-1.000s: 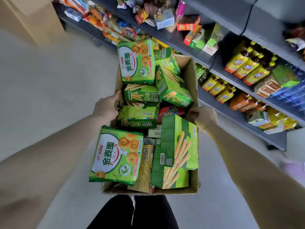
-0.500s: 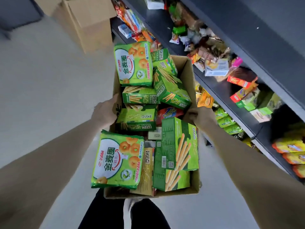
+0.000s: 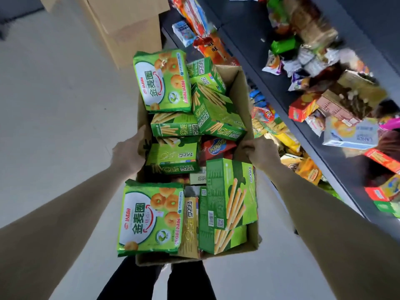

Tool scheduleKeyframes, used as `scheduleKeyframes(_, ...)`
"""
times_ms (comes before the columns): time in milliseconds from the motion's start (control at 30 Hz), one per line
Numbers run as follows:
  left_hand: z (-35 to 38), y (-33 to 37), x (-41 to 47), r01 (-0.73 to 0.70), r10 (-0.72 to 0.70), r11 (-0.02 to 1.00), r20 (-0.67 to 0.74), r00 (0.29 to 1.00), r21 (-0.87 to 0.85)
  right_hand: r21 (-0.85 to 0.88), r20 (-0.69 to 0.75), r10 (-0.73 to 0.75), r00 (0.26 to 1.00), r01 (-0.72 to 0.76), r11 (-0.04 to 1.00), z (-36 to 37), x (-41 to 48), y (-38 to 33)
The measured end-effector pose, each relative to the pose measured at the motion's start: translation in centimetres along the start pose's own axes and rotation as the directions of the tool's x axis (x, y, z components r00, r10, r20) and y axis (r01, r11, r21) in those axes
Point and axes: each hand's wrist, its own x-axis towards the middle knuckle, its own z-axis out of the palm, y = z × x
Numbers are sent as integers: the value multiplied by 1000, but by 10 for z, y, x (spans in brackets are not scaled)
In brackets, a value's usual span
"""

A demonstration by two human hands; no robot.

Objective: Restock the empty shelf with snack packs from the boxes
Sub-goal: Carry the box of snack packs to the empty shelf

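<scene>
Both hands grip the carton (image 3: 244, 100) sides, shelf edge (image 3: 307, 135) just right.

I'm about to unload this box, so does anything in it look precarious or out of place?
Yes. The near green ring-biscuit bag overhangs the carton's left edge, and the packs inside are heaped at all angles.

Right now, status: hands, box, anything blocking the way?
Left hand and right hand each grip a side of the cardboard box. Box full of snack packs, none shelved. Second carton on floor ahead.
</scene>
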Motion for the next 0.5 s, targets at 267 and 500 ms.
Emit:
scheduleKeyframes(267, 119, -1, 109, 184, -190, 966, -14, 982, -183, -16, 54, -2, 999, 3, 1000, 82, 162, 33)
scheduleKeyframes(500, 245, -4, 168, 348, -357, 870, 39, 933, -350, -181, 152, 12, 988, 16, 983, 162, 257, 81)
